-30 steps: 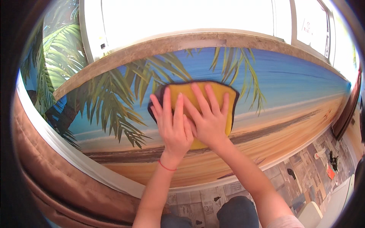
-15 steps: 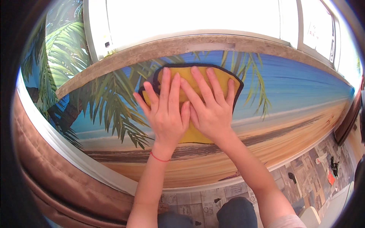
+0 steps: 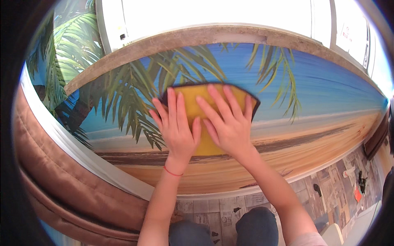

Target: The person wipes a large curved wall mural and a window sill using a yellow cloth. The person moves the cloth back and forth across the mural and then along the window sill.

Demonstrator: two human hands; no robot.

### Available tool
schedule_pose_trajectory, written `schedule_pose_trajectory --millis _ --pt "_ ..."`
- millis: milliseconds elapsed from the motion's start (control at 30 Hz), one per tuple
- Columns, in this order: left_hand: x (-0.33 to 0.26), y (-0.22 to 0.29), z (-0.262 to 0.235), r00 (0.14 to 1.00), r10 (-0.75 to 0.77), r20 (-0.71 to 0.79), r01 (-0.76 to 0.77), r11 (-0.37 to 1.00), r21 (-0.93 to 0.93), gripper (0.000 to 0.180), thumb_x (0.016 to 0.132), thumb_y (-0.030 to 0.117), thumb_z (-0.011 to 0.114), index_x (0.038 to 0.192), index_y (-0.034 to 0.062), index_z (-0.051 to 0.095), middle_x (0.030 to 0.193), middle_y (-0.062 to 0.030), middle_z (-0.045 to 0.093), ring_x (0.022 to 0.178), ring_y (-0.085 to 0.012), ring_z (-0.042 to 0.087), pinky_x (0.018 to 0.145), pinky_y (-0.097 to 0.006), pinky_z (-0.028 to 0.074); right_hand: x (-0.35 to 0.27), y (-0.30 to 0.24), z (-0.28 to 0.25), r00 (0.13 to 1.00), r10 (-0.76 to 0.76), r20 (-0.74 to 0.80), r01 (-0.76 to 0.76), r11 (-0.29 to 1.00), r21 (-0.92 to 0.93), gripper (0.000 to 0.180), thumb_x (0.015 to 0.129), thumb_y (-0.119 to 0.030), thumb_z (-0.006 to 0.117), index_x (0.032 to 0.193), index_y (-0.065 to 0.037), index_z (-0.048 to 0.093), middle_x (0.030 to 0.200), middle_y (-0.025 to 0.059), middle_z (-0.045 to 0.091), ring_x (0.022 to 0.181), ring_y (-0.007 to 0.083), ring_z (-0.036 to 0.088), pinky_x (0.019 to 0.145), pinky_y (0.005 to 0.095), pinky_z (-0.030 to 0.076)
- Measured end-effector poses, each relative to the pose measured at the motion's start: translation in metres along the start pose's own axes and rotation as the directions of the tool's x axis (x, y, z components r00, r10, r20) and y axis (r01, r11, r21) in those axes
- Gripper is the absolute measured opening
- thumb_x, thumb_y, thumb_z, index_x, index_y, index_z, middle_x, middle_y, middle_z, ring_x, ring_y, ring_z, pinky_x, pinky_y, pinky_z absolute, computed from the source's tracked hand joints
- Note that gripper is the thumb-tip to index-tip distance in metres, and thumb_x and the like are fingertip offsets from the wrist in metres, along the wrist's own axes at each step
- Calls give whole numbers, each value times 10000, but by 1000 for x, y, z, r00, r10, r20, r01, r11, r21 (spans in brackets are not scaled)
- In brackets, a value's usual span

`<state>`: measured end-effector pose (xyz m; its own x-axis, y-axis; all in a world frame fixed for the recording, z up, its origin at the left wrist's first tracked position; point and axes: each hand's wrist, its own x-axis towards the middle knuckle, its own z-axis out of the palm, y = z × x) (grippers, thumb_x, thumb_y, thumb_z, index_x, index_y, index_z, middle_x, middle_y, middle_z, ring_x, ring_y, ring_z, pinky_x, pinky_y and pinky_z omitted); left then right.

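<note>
A yellow cloth with a dark edging (image 3: 211,143) lies flat against the wall below the window. Both palms press on it with fingers stretched and spread. My left hand (image 3: 177,133) covers its left part, two fingertips reaching past the dark edge; a thin red string circles that wrist. On the cloth's right part rests my right hand (image 3: 232,127), its fingers pointing up. Behind the cloth, the wall panel (image 3: 324,90) carries a printed beach scene with palm leaves, blue sea and sand. Neither hand is closed round the cloth.
Above the panel runs a brown stone-look sill (image 3: 172,38) under a bright window (image 3: 221,14). A brown curtain (image 3: 74,176) hangs at the left. Small dark scraps and an orange piece (image 3: 358,194) lie on the patterned floor (image 3: 295,192). My knees (image 3: 258,227) are at the bottom.
Both hands have slid the cloth down the wall, away from the sill. My hands are slightly farther apart, and the view has shifted a little.
</note>
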<state>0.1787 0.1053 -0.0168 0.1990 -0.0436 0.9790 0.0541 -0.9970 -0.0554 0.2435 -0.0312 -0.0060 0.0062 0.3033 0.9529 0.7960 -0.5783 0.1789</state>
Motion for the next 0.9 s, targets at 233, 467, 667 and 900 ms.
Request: schedule_pose_trajectory --millis 233,467,667,900 --pt "-52 -9 14 999 27 38 -32 987 159 652 965 369 368 1431 -81 289 1523 -272 228 1394 -566 3 1109 -641 32 -45 -21 20 1000 -9 24 10 999 -35 498 838 -323 605 1333 -296 553 1449 -51 460 1317 157 426 1010 485 289" --pt "-68 -15 10 998 -45 50 41 995 93 679 927 413 452 1387 -81 376 1493 -251 314 1411 -529 65 1105 -643 65 -56 -29 12 990 -60 126 53 997 60 458 870 -264 574 1328 -240 559 1432 -29 481 1302 143 448 994 446 318" --pt "25 -23 -14 997 -50 -58 56 991 120 644 939 335 452 1411 -89 342 1497 -277 290 1409 -509 136 1115 -611 90 42 -33 11 991 -21 -135 15 999 -42 473 870 -290 577 1337 -226 545 1435 -13 475 1289 184 465 982 482 339" --pt "-115 -33 16 999 27 44 -32 991 127 661 946 394 433 1370 -109 369 1476 -310 296 1391 -529 166 1112 -608 138 -79 -44 33 993 -84 77 83 996 13 491 850 -328 596 1336 -284 547 1433 -55 479 1285 116 450 943 418 344"
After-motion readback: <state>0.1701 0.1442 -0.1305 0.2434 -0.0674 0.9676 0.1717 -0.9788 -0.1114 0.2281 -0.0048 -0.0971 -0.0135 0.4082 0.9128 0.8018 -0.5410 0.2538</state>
